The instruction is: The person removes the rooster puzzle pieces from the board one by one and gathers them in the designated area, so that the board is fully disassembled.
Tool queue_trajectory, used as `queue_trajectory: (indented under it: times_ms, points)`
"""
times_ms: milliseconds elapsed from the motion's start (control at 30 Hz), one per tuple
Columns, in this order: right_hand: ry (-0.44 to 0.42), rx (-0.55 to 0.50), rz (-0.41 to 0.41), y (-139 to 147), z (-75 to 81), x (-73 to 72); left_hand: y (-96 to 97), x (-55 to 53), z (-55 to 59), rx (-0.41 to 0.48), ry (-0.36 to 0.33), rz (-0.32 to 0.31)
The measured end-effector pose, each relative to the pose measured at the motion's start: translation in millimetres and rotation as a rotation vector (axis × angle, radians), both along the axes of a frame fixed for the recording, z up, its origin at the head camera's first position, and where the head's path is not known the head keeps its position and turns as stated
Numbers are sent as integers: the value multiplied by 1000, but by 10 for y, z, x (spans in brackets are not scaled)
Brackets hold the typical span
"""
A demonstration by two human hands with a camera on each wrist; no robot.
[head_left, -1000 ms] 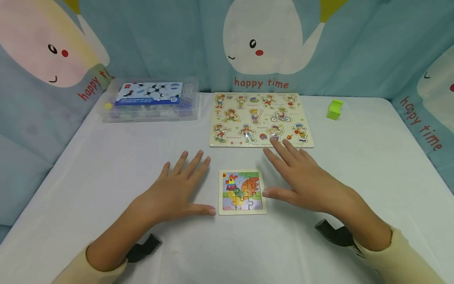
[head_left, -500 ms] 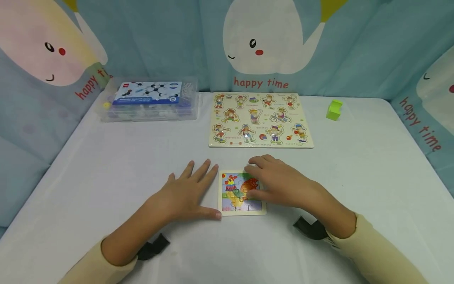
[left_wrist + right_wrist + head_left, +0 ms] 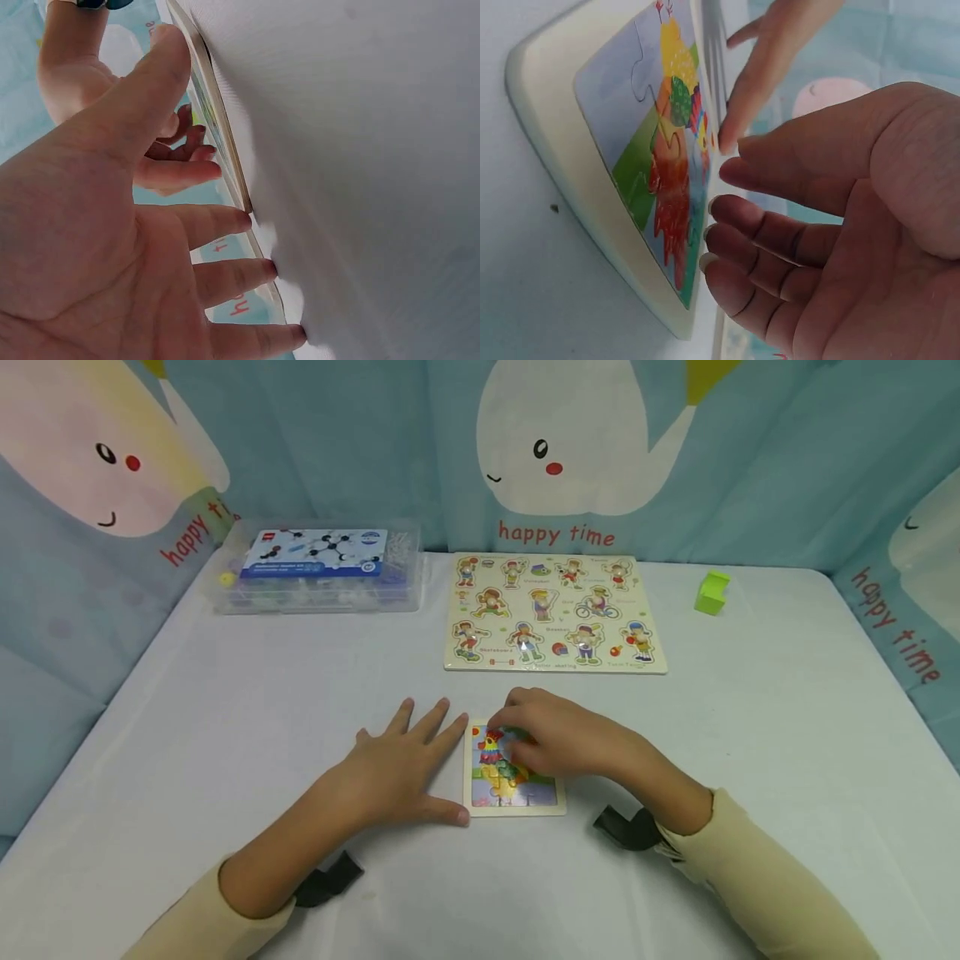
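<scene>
A small square jigsaw puzzle (image 3: 517, 793) with a rooster picture lies flat in a pale wooden frame (image 3: 517, 812) near the middle of the table. My left hand (image 3: 390, 781) is spread with straight fingers, its thumb and index fingertips right at the frame's left edge. Over the puzzle's upper right part is my right hand (image 3: 570, 735), hiding much of the tail. Its fingers are bent, with a gap between thumb and index fingertip. In the right wrist view, the fingertips (image 3: 724, 206) hover close over the picture (image 3: 671, 169), with nothing seen between them.
Behind the puzzle lies a larger wooden board (image 3: 555, 614) with sports figures. A clear plastic case (image 3: 322, 597) with a blue-and-white label stands at the back left. The light green block (image 3: 711, 593) sits at the back right. A printed curtain (image 3: 360, 443) hangs around the table.
My right hand has moved left from beside the puzzle to over its upper part, its fingers bending. My left hand has shifted slightly right to the frame's edge.
</scene>
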State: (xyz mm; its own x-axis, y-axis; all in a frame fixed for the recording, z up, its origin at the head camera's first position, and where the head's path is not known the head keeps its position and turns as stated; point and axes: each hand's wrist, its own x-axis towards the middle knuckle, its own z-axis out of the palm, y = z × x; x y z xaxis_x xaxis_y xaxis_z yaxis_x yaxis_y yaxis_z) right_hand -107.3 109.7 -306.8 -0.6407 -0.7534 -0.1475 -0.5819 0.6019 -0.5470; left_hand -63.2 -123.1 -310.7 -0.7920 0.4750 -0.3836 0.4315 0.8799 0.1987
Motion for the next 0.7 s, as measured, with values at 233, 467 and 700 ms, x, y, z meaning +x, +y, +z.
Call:
queue_trajectory:
  times_ms: [233, 467, 700]
  points:
    - [-51, -17, -31, 1, -17, -47, 48, -21, -2, -9, 43, -36]
    - [-48, -16, -35, -9, -57, -49, 39, -24, -17, 12, 67, -103]
    - [-58, -20, -36, -8, -57, -69, 36, -29, -30, 43, 63, -107]
